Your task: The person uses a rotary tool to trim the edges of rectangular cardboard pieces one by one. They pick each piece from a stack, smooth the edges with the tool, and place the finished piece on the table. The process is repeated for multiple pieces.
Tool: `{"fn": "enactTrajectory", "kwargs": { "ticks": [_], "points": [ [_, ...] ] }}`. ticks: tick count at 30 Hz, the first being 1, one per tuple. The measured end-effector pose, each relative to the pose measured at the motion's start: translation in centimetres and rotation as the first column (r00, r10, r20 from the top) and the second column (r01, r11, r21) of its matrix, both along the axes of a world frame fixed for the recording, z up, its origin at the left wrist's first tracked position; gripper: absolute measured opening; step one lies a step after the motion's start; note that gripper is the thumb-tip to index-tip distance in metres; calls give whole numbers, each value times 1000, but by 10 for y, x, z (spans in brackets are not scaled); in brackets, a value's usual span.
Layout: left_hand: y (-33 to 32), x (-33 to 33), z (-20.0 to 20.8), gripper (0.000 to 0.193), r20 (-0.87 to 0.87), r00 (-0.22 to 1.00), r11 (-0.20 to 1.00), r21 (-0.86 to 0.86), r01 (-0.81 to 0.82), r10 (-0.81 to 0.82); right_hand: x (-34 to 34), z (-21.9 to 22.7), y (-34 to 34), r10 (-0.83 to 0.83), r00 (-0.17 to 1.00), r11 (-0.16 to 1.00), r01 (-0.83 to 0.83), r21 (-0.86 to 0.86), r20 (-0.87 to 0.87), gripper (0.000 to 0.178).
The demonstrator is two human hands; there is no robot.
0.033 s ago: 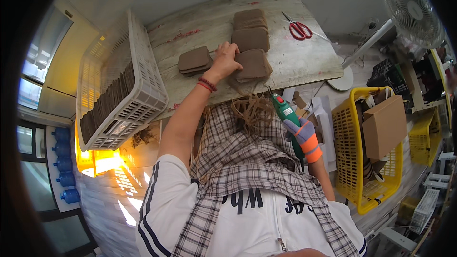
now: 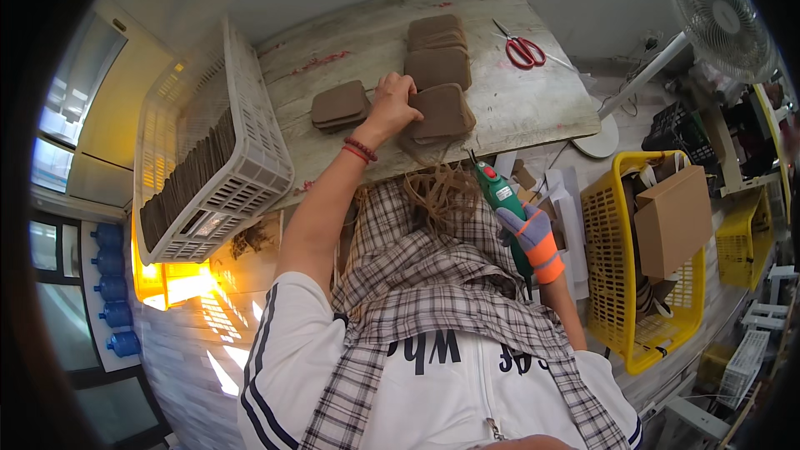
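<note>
1. Resting on the tabletop (image 2: 533, 100) near its front edge, the left hand (image 2: 393, 100) presses clenched fingers onto a brown pad stack (image 2: 442, 112).
2. The right hand (image 2: 529, 233), gloved, grasps a green tool (image 2: 500, 192), its long axis pointing toward the tabletop's front edge.

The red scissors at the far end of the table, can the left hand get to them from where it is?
Probably yes: the left hand rests on brown pads, and the tabletop toward the red scissors looks bare.

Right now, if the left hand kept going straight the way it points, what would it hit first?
The left hand already rests on the brown pad stack. Going on, it would likely meet the next stack of brown pads just beyond, though depth is hard to judge.
</note>
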State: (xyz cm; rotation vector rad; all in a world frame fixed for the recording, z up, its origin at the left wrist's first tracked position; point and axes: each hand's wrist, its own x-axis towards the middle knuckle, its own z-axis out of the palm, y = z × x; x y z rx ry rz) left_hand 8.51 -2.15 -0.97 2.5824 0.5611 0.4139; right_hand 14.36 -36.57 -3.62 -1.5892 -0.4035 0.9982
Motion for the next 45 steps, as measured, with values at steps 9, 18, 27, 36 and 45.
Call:
{"fn": "enactTrajectory", "kwargs": {
  "ticks": [9, 18, 27, 36, 45],
  "points": [
    [-61, -31, 9, 24, 433, 666, 197, -894, 402, 607, -4, 22, 23, -64, 998, 997, 62, 55, 26, 32],
    [-103, -4, -10, 35, 373, 480, -82, -717, 692, 794, -11, 43, 42, -105, 994, 988, 102, 115, 22, 33],
    [-122, 1, -23, 43, 338, 522, -169, -692, 702, 783, -13, 47, 41, -128, 991, 986, 123, 108, 42, 31],
    [-150, -8, -20, 40, 371, 626, -185, -743, 644, 686, -6, 60, 41, -180, 981, 976, 170, 133, 69, 29],
    [-132, -30, -34, 40, 482, 717, -102, -791, 603, 503, 7, 77, 29, -92, 985, 994, 82, 75, 144, 28]
  ]
}}
